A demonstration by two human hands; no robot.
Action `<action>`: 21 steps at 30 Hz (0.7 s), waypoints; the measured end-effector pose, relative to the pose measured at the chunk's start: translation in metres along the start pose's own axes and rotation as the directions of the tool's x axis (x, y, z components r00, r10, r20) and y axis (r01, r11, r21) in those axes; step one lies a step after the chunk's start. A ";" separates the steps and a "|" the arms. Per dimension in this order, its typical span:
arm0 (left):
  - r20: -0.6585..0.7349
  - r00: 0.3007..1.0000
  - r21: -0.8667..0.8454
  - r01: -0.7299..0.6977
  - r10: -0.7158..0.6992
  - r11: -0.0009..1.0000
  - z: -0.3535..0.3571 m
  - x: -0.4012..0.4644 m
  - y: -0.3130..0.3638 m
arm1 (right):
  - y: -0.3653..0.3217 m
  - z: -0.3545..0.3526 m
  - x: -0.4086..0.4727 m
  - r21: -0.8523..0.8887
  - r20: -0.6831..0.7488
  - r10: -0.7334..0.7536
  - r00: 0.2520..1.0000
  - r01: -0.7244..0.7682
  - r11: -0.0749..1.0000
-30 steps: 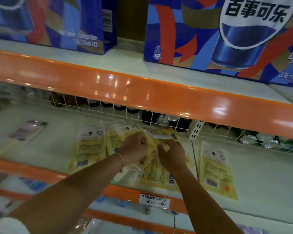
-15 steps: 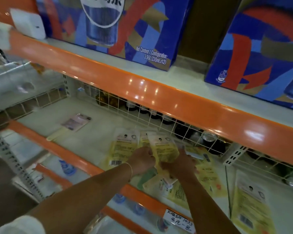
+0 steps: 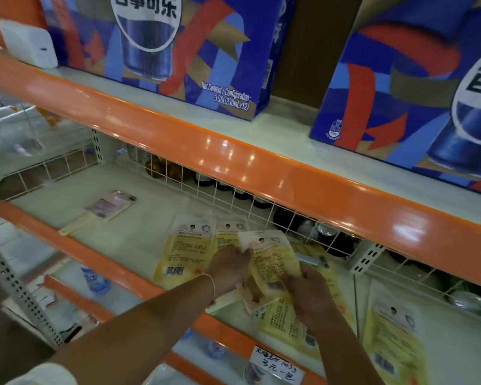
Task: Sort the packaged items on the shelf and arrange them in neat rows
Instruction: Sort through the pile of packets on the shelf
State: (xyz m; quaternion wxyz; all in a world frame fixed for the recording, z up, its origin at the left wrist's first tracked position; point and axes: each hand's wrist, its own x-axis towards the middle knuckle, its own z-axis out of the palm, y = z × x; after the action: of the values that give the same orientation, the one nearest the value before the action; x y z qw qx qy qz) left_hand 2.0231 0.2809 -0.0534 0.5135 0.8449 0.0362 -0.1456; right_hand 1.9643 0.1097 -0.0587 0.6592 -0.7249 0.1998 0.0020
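A small stack of yellow packets (image 3: 272, 262) is held just above the shelf (image 3: 139, 218), near its front edge. The left hand (image 3: 229, 266) grips the stack's left side with thumb on top, and the right hand (image 3: 307, 293) curls round its lower right corner, so both hands are closed on it. The lowest packets in the stack poke out unevenly at the bottom.

Beside the stack, two more packets (image 3: 186, 245) lie flat on the shelf, side by side and overlapping a little. Another packet (image 3: 292, 320) lies under the hands, reaching to the orange lip (image 3: 100, 262), and one (image 3: 392, 337) lies past the wire divider (image 3: 356, 298) on the right. Well apart to the left rests a pinkish pack (image 3: 111, 204).

The risk I see is the loose bottom packets sliding out of the grip, since they are not squared up; they could drop over the lip to the lower shelf. Setting the stack down askew would also cover the flat ones and spoil the row.

Behind, a wire grille (image 3: 233, 190) screens dark bottles; cola cartons (image 3: 161, 45) stand on the shelf above.
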 end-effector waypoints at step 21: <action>0.492 0.868 -0.099 -0.010 0.058 0.995 0.140 -0.041 0.073 | 0.052 -0.137 -0.071 0.138 -0.455 0.136 0.880 -0.081 0.987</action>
State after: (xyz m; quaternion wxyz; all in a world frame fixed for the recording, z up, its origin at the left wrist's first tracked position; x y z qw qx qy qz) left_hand 1.9700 0.1276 -0.0392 0.5468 0.7552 -0.1045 -0.3460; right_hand 1.8485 -0.0034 -0.0714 0.6319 -0.6530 0.3912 -0.1454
